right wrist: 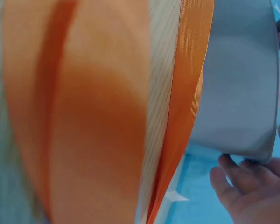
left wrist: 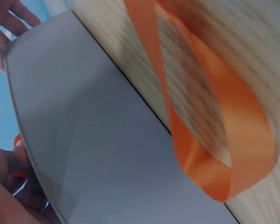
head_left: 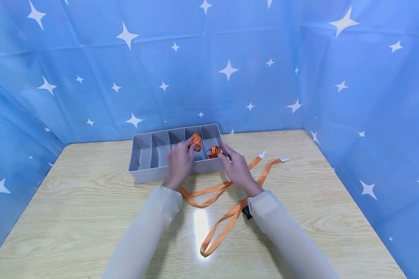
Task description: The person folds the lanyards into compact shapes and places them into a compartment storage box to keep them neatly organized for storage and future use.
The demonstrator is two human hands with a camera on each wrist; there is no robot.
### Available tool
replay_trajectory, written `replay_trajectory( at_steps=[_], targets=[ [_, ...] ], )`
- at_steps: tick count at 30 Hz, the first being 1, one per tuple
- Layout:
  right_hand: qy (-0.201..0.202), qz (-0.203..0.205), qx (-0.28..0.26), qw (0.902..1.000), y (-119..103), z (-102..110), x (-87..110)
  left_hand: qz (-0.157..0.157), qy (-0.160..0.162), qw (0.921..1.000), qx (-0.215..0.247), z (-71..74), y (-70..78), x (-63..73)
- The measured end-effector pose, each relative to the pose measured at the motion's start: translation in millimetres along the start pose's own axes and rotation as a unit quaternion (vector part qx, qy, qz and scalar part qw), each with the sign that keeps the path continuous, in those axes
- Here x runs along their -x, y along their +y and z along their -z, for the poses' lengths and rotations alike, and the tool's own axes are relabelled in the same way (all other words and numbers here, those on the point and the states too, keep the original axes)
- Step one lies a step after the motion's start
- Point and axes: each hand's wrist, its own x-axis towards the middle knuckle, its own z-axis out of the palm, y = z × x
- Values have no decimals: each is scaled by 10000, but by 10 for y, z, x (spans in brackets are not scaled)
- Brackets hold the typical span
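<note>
An orange bundle (head_left: 196, 140) is pinched by the left hand (head_left: 179, 161) at the second compartment from right (head_left: 198, 155) of the gray box (head_left: 150, 175); an orange coil (head_left: 214, 152) lies in the rightmost compartment (head_left: 210, 135). Whether the box's end is gripped or merely touched by the right hand (head_left: 237, 167) cannot be told.

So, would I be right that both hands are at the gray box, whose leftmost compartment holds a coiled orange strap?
Not quite: the head view shows the coiled orange strap in the rightmost compartment, not the leftmost. Left hand and right hand are at the gray box.
</note>
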Motion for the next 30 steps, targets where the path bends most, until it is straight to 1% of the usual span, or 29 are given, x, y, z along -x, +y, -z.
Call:
replay_trajectory(
  at_steps=[4, 7, 11, 14, 17, 24, 30],
  targets=[
    [203, -27, -17, 9998, -13, -34, -17, -64, -232, 9991, -348, -13, -7, -30],
    [296, -90, 71, 9995, -26, -51, -22, -70, -447, 9977, -514, -10, -1, -57],
    [225, -240, 222, 9992, -26, -63, -16, 60, -682, 9954, -663, -10, 15, -94],
    [137, -397, 129, 9990, -21, -59, -7, 176, -823, 9934, -782, -19, 28, -116],
    [111, -462, 33, 9989, -21, -46, -6, 241, -887, 9921, -848, -31, 40, -132],
    [59, -463, 23, 9989, -11, -27, -1, 261, -1006, 9903, -926, -68, 45, -129],
    [30, -534, 18, 9986, -2, -11, 4, 284, -1000, 9903, -919, -82, 48, -126]
  ],
)
